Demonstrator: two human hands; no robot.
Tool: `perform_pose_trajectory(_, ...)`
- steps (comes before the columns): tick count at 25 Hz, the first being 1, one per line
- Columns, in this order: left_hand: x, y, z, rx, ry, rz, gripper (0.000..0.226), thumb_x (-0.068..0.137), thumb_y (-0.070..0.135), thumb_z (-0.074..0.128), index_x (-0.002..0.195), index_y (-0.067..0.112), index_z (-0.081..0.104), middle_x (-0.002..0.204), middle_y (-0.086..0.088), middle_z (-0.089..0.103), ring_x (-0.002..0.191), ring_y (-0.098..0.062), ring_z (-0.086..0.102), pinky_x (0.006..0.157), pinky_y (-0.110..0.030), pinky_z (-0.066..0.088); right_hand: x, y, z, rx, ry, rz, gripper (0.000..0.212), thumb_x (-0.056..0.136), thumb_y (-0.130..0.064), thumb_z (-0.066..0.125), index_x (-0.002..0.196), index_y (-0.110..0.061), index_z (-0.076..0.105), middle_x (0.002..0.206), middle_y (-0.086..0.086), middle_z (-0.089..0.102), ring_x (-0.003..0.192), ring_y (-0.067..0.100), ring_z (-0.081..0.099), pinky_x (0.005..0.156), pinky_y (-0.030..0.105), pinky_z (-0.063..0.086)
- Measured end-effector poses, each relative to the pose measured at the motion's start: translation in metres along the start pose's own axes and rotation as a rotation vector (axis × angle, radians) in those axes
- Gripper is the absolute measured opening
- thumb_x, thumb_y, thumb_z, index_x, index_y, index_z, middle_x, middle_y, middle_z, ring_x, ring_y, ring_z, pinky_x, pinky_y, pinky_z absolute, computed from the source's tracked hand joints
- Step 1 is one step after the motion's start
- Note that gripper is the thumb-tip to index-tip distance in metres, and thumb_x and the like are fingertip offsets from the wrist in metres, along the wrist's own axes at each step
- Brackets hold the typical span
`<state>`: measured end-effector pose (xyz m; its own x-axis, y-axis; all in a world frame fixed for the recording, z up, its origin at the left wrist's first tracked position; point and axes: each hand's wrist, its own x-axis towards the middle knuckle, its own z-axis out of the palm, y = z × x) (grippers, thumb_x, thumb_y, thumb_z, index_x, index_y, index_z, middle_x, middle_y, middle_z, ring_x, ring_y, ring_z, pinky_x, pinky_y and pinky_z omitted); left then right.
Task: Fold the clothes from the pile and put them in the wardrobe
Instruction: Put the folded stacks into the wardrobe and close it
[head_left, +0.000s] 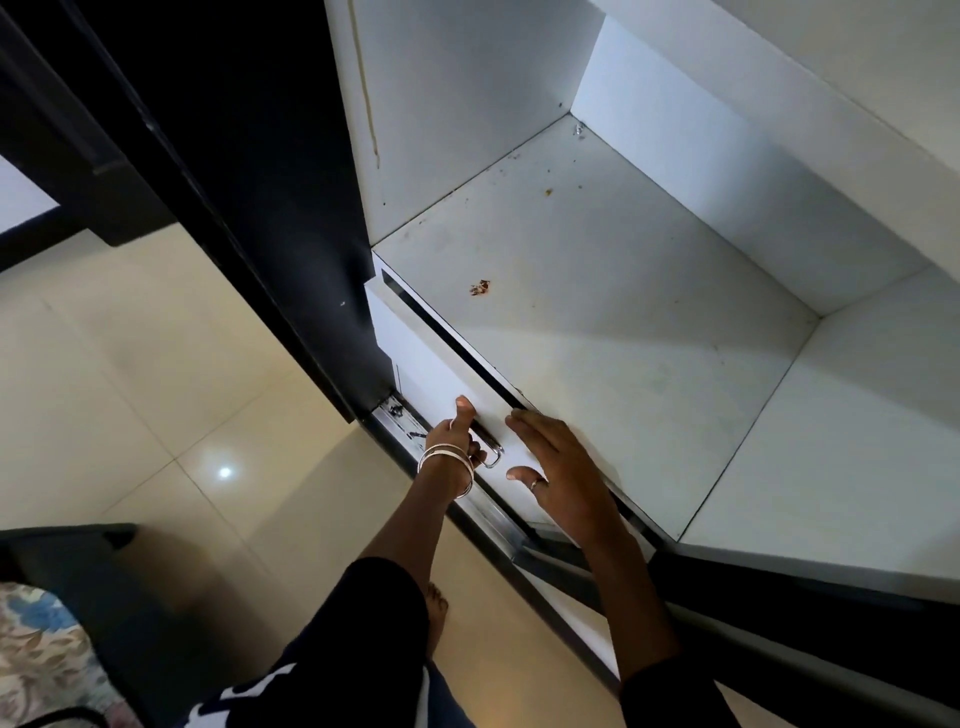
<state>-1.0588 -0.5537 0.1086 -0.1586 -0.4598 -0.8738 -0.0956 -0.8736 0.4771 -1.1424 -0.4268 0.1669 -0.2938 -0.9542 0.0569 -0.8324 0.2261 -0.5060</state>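
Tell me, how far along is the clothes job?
Early, it seems. The wardrobe shelf holds no clothes. In hand: the left hand grips the drawer handle, while the right hand rests flat on the drawer front. No folded clothes show here.

1. The wardrobe (623, 156) fills the right side, its shelf (597, 312) open toward the viewer, walled at the left, back and right.
2. Right under the shelf's front edge sits a drawer (441, 374), with its handle (491, 451) on the front face.
3. The left hand (457, 441) grips that handle, and the right hand (556, 467) lies just beside it on the drawer front, fingertips at the top edge.
4. The wardrobe door (249, 182) stands left of the shelf.
5. The floor (156, 389) spreads left of that, with a bare foot (436, 613) below the hands.
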Motion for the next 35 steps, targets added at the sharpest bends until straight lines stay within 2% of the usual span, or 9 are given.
perform_pose_trajectory(5,0.004,-0.017,-0.022,0.014,0.084,0.044,0.052,0.089,0.058,0.054,0.084,0.005,0.055,0.057,-0.007,0.036,0.037,-0.017,0.035,0.049,-0.026,0.040,0.012,0.011,-0.005,0.110,0.071,0.001,0.079,0.064,-0.042,0.083,0.132,-0.009,0.059,0.134,0.006,0.058,0.123,0.017,0.051,0.102,0.027,0.044)
perform_pose_trajectory(10,-0.009,-0.041,-0.085,-0.026,0.138,0.005,0.042,0.093,0.043,0.058,0.071,0.008,0.050,0.043,-0.001,0.036,0.031,-0.014,0.032,0.047,-0.025,0.035,-0.001,-0.018,0.016,-0.210,-0.101,-0.002,0.096,0.064,-0.085,0.052,0.132,-0.017,0.057,0.131,0.000,0.057,0.121,0.022,0.047,0.107,0.037,0.027)
perform_pose_trajectory(16,-0.039,-0.052,-0.155,-0.138,0.147,-0.036,0.044,0.090,0.046,0.060,0.076,0.004,0.055,0.057,-0.004,0.043,0.041,-0.015,0.039,0.050,-0.030,0.044,-0.028,-0.092,0.055,0.120,-0.535,-0.013,0.047,0.086,-0.042,0.062,0.128,-0.021,0.061,0.117,0.002,0.068,0.107,0.024,0.061,0.092,0.032,0.047)
perform_pose_trajectory(22,-0.064,-0.057,-0.179,-0.098,0.134,-0.023,0.036,0.097,0.034,0.054,0.080,0.004,0.061,0.073,-0.012,0.062,0.063,-0.026,0.059,0.065,-0.037,0.051,-0.032,-0.126,0.052,0.177,-0.632,0.106,0.043,0.085,-0.031,0.070,0.126,-0.020,0.066,0.107,0.005,0.073,0.087,0.020,0.069,0.075,0.018,0.048)
perform_pose_trajectory(26,-0.094,-0.058,-0.195,0.013,0.072,-0.052,0.013,0.093,0.019,0.059,0.082,0.012,0.062,0.078,-0.004,0.065,0.072,-0.020,0.064,0.067,-0.032,0.050,-0.020,-0.135,0.053,0.050,-0.694,0.150,0.019,0.083,-0.030,0.070,0.088,-0.011,0.072,0.087,0.009,0.071,0.080,0.028,0.065,0.070,0.031,0.051)
perform_pose_trajectory(28,-0.111,-0.054,-0.210,0.006,0.045,-0.037,0.012,0.093,0.021,0.058,0.084,0.014,0.061,0.083,-0.004,0.067,0.072,-0.019,0.065,0.071,-0.031,0.047,-0.012,-0.155,0.053,-0.154,-0.657,0.145,0.028,0.087,-0.034,0.064,0.078,-0.010,0.055,0.089,0.012,0.064,0.084,0.033,0.059,0.073,0.032,0.046)
perform_pose_trajectory(30,-0.121,-0.046,-0.226,0.051,0.061,-0.004,0.013,0.094,0.021,0.055,0.085,0.014,0.061,0.082,-0.004,0.066,0.067,-0.019,0.064,0.071,-0.029,0.045,-0.001,-0.178,0.053,-0.250,-0.456,0.180,0.021,0.091,-0.031,0.057,0.091,-0.010,0.061,0.099,0.011,0.066,0.096,0.034,0.061,0.082,0.035,0.047)
perform_pose_trajectory(32,-0.132,-0.038,-0.256,0.066,0.097,0.075,0.011,0.096,0.019,0.053,0.090,0.016,0.061,0.079,-0.003,0.065,0.062,-0.017,0.061,0.065,-0.026,0.043,0.009,-0.211,0.062,-0.122,-0.269,0.154,0.014,0.087,-0.018,0.055,0.091,-0.012,0.067,0.096,0.008,0.069,0.096,0.034,0.062,0.081,0.036,0.050)
perform_pose_trajectory(35,-0.155,-0.033,-0.324,0.044,0.250,0.274,0.008,0.094,0.010,0.055,0.093,0.015,0.061,0.070,-0.002,0.063,0.047,-0.007,0.058,0.049,-0.017,0.040,0.025,-0.266,0.084,0.110,-0.289,0.055,0.014,0.084,-0.010,0.058,0.086,-0.011,0.072,0.090,0.007,0.073,0.091,0.031,0.065,0.076,0.032,0.050)
